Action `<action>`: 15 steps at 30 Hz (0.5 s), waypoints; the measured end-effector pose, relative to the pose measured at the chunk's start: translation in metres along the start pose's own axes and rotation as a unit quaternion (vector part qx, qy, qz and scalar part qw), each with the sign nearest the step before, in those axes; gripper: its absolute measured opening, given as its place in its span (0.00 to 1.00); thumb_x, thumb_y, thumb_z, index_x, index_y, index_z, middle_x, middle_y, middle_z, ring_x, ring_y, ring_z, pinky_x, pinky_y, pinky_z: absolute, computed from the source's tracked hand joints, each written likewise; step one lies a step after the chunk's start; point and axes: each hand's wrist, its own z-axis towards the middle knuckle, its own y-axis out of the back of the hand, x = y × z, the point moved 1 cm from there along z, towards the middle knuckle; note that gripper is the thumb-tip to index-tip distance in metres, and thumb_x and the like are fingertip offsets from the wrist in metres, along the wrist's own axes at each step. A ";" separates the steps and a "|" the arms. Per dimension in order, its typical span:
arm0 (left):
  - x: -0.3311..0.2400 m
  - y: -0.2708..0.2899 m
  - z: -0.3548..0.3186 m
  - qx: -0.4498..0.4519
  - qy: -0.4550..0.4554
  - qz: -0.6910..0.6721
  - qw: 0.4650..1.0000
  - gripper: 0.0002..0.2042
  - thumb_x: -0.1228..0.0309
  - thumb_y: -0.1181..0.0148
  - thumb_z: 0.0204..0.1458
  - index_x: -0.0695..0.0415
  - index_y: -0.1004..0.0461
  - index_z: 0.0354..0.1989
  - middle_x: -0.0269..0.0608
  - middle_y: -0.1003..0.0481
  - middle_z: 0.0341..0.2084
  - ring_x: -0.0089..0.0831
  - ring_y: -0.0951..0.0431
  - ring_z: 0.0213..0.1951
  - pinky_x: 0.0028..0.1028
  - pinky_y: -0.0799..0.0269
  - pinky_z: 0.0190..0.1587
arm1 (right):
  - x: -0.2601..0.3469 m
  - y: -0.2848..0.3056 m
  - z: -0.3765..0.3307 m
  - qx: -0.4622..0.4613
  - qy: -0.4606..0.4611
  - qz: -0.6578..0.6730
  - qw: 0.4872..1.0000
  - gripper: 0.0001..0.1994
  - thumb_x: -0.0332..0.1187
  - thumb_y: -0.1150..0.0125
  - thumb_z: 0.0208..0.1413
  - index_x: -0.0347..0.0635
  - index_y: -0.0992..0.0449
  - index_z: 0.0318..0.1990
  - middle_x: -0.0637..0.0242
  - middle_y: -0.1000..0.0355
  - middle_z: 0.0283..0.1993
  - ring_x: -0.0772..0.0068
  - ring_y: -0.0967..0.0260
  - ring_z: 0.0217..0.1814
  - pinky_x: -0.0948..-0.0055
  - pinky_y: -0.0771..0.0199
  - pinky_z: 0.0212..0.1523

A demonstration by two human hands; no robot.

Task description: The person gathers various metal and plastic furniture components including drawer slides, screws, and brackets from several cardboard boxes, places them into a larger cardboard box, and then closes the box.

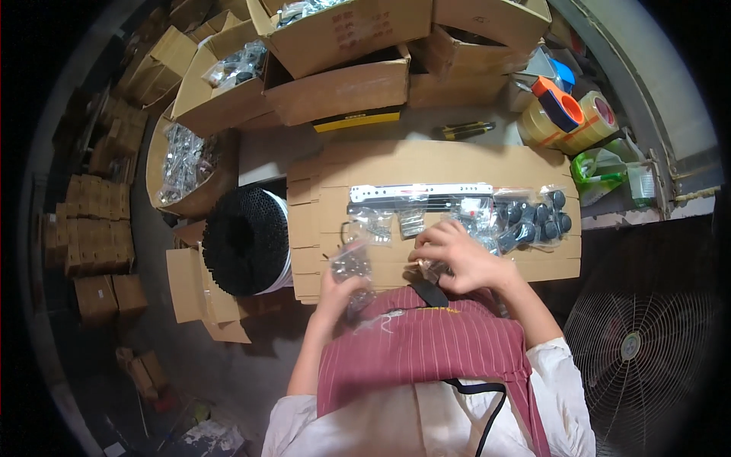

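Note:
My left hand [335, 293] holds a small clear bag of metal screws [351, 264] just off the near edge of a flat stack of cardboard sheets [426, 164]. My right hand [455, 255] rests on the cardboard with its fingers pinched on a small brownish bag of hardware [428, 267]. Beyond the hands, on the cardboard, lie a white metal rail in a clear bag [420, 193], two small bags of screws [371, 226], and a bag of black knobs [537, 217].
Open cardboard boxes of bagged hardware [335, 84] stand at the back. A round bundle of black tubes [245, 241] is to the left, tape rolls with a dispenser [567, 114] at the back right, a yellow-black utility knife [463, 130] behind the sheets, and a floor fan [640, 343] at the right.

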 end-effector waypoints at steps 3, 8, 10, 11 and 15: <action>-0.005 0.007 -0.002 -0.064 0.022 -0.073 0.995 0.30 0.77 0.44 0.40 0.63 0.26 0.59 0.44 0.25 0.52 0.31 0.25 0.50 0.28 0.27 0.52 | -0.013 -0.029 -0.014 0.006 -0.016 -0.057 0.998 0.18 0.27 0.37 0.43 0.46 0.20 0.46 0.66 0.24 0.43 0.59 0.32 0.50 0.63 0.38 0.57; -0.007 0.009 -0.010 -0.194 0.048 -0.154 0.968 0.29 0.77 0.46 0.41 0.62 0.28 0.58 0.46 0.25 0.52 0.31 0.25 0.46 0.26 0.27 0.49 | -0.019 -0.028 0.000 -0.147 -0.256 0.233 0.927 0.14 0.35 0.36 0.58 0.41 0.22 0.50 0.57 0.19 0.42 0.59 0.20 0.42 0.63 0.21 0.45; -0.017 0.004 -0.006 -0.222 0.005 -0.165 0.961 0.32 0.77 0.47 0.39 0.61 0.34 0.61 0.48 0.24 0.50 0.30 0.24 0.38 0.27 0.26 0.44 | -0.034 -0.024 0.007 -0.173 -0.307 0.278 0.894 0.21 0.42 0.34 0.59 0.38 0.27 0.54 0.48 0.20 0.44 0.55 0.18 0.45 0.65 0.20 0.44; -0.013 0.004 -0.003 -0.211 0.000 -0.164 0.964 0.34 0.77 0.47 0.39 0.60 0.37 0.63 0.49 0.23 0.50 0.31 0.24 0.38 0.26 0.26 0.43 | -0.040 -0.023 0.015 -0.153 -0.302 0.230 0.912 0.21 0.41 0.35 0.60 0.38 0.28 0.55 0.52 0.19 0.42 0.60 0.19 0.43 0.65 0.21 0.44; -0.014 0.000 -0.003 -0.240 -0.046 -0.096 0.965 0.33 0.76 0.46 0.38 0.63 0.34 0.62 0.48 0.23 0.45 0.31 0.23 0.37 0.26 0.26 0.41 | -0.049 0.004 0.016 -0.187 -0.239 -0.023 0.952 0.22 0.41 0.35 0.60 0.39 0.28 0.57 0.55 0.21 0.41 0.57 0.23 0.45 0.61 0.24 0.46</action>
